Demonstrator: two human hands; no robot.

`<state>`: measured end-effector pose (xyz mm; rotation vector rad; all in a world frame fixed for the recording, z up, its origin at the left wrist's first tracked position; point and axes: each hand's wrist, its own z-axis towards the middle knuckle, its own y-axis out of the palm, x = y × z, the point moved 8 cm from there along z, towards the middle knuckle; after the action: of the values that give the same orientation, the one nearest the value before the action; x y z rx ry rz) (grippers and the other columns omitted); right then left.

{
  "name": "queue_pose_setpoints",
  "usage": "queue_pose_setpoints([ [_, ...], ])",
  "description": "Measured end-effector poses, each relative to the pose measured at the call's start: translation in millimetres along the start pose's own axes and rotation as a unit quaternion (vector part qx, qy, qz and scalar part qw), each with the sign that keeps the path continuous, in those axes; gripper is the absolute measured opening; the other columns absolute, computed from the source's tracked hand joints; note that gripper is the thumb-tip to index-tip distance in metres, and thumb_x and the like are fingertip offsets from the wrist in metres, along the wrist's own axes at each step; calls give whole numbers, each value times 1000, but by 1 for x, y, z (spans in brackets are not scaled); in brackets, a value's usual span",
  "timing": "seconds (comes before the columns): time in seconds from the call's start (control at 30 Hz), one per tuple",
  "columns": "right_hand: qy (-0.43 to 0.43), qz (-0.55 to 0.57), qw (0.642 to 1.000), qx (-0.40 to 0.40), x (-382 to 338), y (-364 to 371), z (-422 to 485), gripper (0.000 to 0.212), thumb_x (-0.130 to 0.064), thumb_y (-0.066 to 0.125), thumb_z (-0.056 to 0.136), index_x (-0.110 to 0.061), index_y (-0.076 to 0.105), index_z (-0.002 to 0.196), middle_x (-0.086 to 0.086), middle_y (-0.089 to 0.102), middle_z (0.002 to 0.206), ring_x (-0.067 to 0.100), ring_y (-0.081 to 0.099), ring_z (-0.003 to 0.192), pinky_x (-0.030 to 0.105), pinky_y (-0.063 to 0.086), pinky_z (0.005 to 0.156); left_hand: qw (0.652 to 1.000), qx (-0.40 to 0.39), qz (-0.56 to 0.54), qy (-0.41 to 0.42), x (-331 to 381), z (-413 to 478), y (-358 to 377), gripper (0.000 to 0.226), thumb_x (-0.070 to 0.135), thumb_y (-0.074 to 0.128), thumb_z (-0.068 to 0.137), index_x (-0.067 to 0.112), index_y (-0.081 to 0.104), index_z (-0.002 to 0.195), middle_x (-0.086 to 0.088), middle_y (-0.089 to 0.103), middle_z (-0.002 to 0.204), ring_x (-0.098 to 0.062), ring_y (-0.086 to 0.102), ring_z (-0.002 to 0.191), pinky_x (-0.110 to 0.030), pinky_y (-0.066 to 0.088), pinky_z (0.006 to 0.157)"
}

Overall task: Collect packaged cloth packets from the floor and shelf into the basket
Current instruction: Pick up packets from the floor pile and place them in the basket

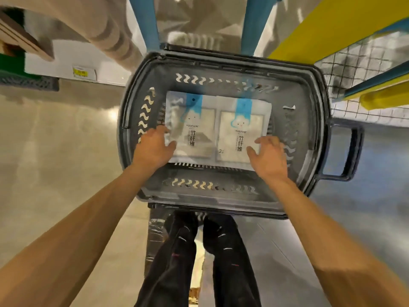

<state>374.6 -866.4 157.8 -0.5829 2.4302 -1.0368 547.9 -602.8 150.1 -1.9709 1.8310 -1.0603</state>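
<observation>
Left forearm [77, 229] and right forearm [332, 240] reaching down into the basket [305, 129]

Between the forearms, at the bottom edge, two legs [177, 262] in dark trousers, standing on the pale shiny floor [55, 151] just on the near side of the basket. Basket of dark grey plastic, rounded at the corners, with rows of wavy slots in the walls and a handle [354, 151] sticking out on the right side.

Inside, flat on the bottom, two packaged cloths side by side and touching: left packet [194, 120] and right packet [239, 129]. Both white and partly see-through, each with a blue strip at the far end, a small cloud face and black Chinese characters.

Left hand [152, 149] at the near left corner of the left packet, thumb laid across the top of it, other fingers bent at its left edge. Cannot tell whether gripping the packet or only resting on it.

Right hand [270, 156] at the near right corner of the right packet, released and holding nothing, fingers [262, 140] spread and loose. Fingertips and thumb either touching the wrapping or just above it; cannot say which.

Beyond the basket, two blue posts [145, 23] of a shelf, and on the right a yellow beam [332, 25] with wire mesh [365, 60] under it. Whole picture a little blurred, small print on the packets not readable
</observation>
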Motion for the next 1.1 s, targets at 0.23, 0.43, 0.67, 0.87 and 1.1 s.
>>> queue_pose_setpoints([
  [0.23, -196, -171, 965, -15, -112, -126, -103, 47, -37, 48, 101, -15, 48, 142, 8, 41, 145, 29, 35, 134, 42, 33, 105, 994, 85, 62, 37, 67, -131, -123, 40, 33, 60, 95, 13, 58, 129, -18, 60, 124, -42, 54, 117, -50, 47, 91],
  [0.43, -290, -216, 932, -25, -206, -205, -203, 50, -39, 46, 102, -17, 42, 146, 9, 33, 154, 29, 28, 141, 41, 27, 112, 977, 207, 44, 23, 83, -266, -239, 43, 37, 57, 98, 18, 56, 137, -9, 54, 140, -34, 44, 133, -49, 37, 102],
  [0.67, -406, -277, 870, -30, -308, -250, -309, 49, -35, 47, 101, -17, 40, 147, 9, 35, 152, 30, 33, 138, 42, 31, 110, 942, 326, 63, -48, 41, -408, -322, 47, 40, 58, 97, 22, 53, 140, -9, 52, 146, -34, 44, 136, -51, 40, 103],
  [0.87, -499, -353, 790, -52, -395, -238, -402, 43, -37, 51, 98, -10, 48, 132, 13, 46, 135, 34, 44, 124, 41, 41, 93, 903, 399, 72, -145, -28, -524, -363, 39, 30, 76, 85, 15, 68, 121, -12, 67, 124, -37, 63, 114, -49, 51, 87],
  [1.1, -613, -368, 699, -16, -496, -209, -532, 49, -38, 50, 99, -13, 44, 140, 13, 41, 145, 33, 39, 131, 44, 37, 104, 862, 426, 54, -269, -126, -636, -374, 43, 29, 84, 75, 13, 69, 112, -16, 68, 115, -39, 65, 101, -49, 53, 79],
])
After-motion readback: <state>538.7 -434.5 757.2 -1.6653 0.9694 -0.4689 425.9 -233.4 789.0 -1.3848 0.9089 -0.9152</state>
